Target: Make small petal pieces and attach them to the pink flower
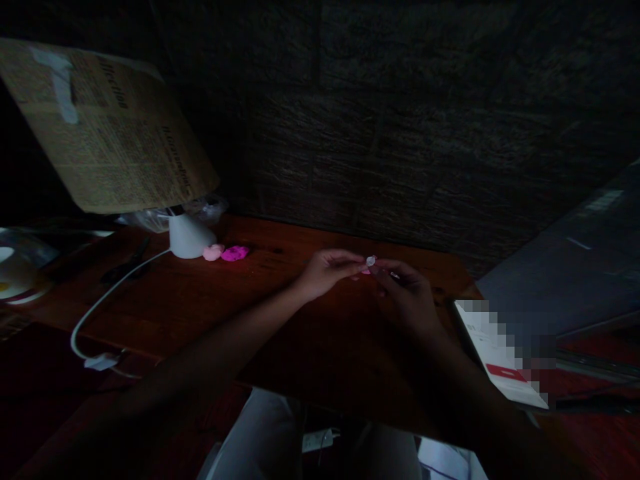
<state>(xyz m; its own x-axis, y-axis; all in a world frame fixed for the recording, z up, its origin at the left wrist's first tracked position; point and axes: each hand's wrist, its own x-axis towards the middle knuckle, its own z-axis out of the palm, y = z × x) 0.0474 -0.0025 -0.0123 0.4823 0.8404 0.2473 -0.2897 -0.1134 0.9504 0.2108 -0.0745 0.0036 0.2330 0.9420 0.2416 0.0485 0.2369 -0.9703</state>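
My left hand (327, 272) reaches in over the wooden table, its thumb and fingertips pinched on a small white and pink piece (371, 261) that looks like modelling clay. From the other side my right hand (411, 293) grips the same piece between thumb and fingers. A small shiny spot shows at the right hand's fingers; what it is I cannot make out. To the left, a pale pink lump of clay (213, 252) touches a bright magenta lump of clay (235, 253) on the table, both apart from my hands.
A lamp (193, 237) with a newsprint-patterned shade stands at the left, its white cord (103, 293) hanging over the table's front edge. A paper cup (15, 277) is at far left. On the right lies a tablet-like panel (500, 347), partly pixelated. A dark brick wall (350, 133) rises behind the table (280, 320).
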